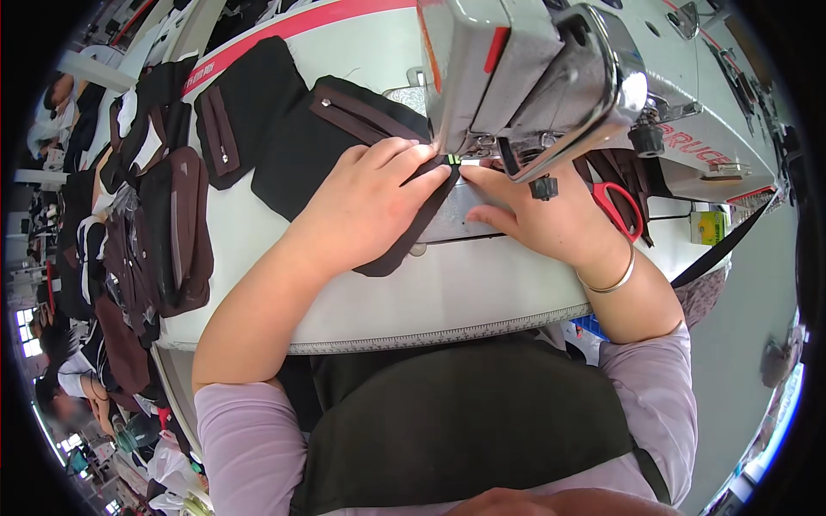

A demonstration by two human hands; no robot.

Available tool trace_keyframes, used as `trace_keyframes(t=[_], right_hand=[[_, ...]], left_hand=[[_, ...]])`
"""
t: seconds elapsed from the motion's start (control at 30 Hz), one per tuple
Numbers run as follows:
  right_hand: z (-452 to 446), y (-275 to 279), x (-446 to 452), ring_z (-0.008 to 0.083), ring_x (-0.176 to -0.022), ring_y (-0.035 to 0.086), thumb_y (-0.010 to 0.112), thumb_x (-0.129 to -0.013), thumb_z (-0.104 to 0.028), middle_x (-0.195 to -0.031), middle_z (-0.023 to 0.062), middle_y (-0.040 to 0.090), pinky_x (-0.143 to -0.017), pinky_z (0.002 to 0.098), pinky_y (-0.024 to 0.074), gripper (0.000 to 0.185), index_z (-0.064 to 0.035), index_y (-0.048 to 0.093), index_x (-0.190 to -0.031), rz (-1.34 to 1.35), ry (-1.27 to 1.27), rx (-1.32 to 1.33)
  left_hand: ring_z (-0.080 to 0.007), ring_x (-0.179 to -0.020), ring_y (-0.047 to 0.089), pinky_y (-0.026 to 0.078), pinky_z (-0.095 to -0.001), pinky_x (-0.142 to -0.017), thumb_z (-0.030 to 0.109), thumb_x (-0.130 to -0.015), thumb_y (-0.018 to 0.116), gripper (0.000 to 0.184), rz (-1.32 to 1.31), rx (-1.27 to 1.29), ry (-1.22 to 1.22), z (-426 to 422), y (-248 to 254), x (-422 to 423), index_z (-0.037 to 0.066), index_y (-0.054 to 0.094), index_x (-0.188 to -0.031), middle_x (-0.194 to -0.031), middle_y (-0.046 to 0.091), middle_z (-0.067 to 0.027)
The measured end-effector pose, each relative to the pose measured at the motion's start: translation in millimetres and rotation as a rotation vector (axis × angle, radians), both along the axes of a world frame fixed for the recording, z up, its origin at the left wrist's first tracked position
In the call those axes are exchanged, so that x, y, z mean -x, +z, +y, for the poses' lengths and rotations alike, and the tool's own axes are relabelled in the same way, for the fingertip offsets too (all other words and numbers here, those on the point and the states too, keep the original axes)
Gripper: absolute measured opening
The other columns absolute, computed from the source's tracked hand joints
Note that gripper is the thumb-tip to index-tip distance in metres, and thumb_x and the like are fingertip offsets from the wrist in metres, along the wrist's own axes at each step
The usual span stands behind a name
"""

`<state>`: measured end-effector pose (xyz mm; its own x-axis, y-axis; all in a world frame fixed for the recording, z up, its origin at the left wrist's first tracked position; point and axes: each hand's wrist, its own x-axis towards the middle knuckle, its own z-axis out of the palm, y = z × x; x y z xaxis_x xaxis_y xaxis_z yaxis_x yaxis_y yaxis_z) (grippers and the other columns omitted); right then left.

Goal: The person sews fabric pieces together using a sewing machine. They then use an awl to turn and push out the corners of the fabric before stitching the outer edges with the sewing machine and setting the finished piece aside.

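Note:
A black fabric piece [277,176] with brown zipper strips lies on the white sewing table, its right edge under the head of a sewing machine [503,77]. My left hand [370,193] grips this piece beside the needle area, fingertips and thumb drawn close together on the cloth. A small yellow-green mark [453,159] shows between the two hands. From the other side, my right hand [538,211] reaches in at the fabric edge, its thumb spread apart over the metal plate [452,219]. Machine parts cover some of its fingers. The needle tip is hidden.
Red-handled scissors [619,211] lie right of my right hand, near dark brown cloth [615,168]. A yellow-green box [707,228] sits farther right. Brown and black pieces [176,232] are piled at left. A measuring tape [447,334] runs along the table's front edge. Other people are at far left.

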<state>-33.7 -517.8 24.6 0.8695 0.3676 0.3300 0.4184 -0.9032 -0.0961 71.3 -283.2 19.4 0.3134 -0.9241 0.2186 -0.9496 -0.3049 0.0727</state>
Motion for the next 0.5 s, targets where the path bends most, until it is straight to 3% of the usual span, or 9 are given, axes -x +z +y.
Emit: trace_keyframes(t=[0.3,0.5], right_hand=[[0.7,-0.3,-2.2,0.0284,-0.096,0.067,0.087,-0.073,-0.028,-0.107,0.009,0.07,-0.086,0.0401,0.0539,0.05,-0.0132,0.073,-0.118,-0.01,0.064,-0.147],[1.4,0.6,-2.3,0.0307,-0.095,0.067,0.086,-0.073,-0.025,-0.105,0.0103,0.07,-0.086,0.0413,0.0534,0.048,-0.0106,0.072,-0.116,0.034,0.05,-0.166]], left_hand=[[-0.0211,-0.116,0.057,0.05,-0.0365,-0.091,0.015,-0.085,0.069,0.033,-0.027,0.118,-0.052,-0.9,-3.3,-2.9,0.009,0.067,-0.118,-0.125,0.061,-0.0038],[-0.023,-0.109,0.055,0.052,-0.0341,-0.088,0.031,-0.082,0.077,0.047,-0.019,0.064,-0.017,-3.4,-3.1,10.4,0.007,0.065,-0.121,-0.13,0.059,-0.0091]])
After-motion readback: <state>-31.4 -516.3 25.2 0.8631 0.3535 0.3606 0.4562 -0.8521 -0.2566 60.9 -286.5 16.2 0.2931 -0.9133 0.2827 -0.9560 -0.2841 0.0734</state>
